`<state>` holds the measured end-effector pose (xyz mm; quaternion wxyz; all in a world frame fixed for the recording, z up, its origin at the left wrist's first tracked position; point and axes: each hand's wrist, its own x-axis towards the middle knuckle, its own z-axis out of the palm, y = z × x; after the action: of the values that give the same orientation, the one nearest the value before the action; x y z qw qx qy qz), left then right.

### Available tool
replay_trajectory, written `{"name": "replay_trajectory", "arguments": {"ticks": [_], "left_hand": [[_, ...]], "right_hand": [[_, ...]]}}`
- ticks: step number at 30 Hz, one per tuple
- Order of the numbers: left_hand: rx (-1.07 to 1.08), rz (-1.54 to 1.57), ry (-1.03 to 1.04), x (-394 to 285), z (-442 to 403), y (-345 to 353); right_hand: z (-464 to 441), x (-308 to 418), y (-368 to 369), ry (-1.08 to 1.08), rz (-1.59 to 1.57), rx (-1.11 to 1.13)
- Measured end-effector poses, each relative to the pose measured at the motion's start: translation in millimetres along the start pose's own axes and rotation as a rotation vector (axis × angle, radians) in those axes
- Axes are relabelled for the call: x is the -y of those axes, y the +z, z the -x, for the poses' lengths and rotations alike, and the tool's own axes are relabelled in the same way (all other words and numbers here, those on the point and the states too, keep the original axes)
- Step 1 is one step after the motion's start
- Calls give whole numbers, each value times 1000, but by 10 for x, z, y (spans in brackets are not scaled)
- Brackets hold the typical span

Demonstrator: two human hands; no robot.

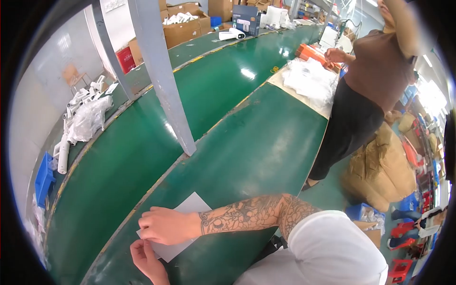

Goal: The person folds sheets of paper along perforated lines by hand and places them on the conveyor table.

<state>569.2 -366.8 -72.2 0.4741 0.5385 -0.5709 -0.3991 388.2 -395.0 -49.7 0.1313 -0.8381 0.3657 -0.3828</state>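
A plain white sheet (pixel 175 251), of paper or thin card, lies on the green worktop in front of me. My right hand (pixel 168 225) reaches across it, with the fingers curled together at its left corner. Just below, my left hand (pixel 148 261) has its thumb and forefinger pinched at the same corner, close to the right fingertips. Both hands are closed. The fingers hide that corner, so how the sheet sits between them is only partly visible.
A grey metal post (pixel 164 76) rises from the worktop's far edge (pixel 190 152), beside a green conveyor (pixel 109 175). White devices (pixel 85 114) and a blue bin (pixel 44 178) lie beyond. Another person (pixel 375 71) stands at the right, near a pile of clear plastic bags (pixel 311 80).
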Motion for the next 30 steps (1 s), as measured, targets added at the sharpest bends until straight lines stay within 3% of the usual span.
{"name": "replay_trajectory", "arguments": {"ticks": [6, 16, 21, 23, 24, 28, 30], "left_hand": [[59, 24, -47, 2, -8, -19], [123, 6, -22, -18, -2, -19], [61, -61, 3, -76, 3, 39], [75, -222, 27, -134, -16, 60], [88, -326, 101, -222, -19, 48], [90, -241, 187, -133, -61, 22], [37, -175, 369, -20, -94, 39]], "right_hand": [[54, -24, 74, 50, -75, -83], [58, -102, 23, 91, -166, 17], [89, -134, -49, 77, -148, 8], [67, -156, -42, 30, -118, -9], [66, -172, -49, 13, -128, -3], [-76, -108, -150, 2, -37, 83], [-78, -65, -119, 28, -46, 69]]}}
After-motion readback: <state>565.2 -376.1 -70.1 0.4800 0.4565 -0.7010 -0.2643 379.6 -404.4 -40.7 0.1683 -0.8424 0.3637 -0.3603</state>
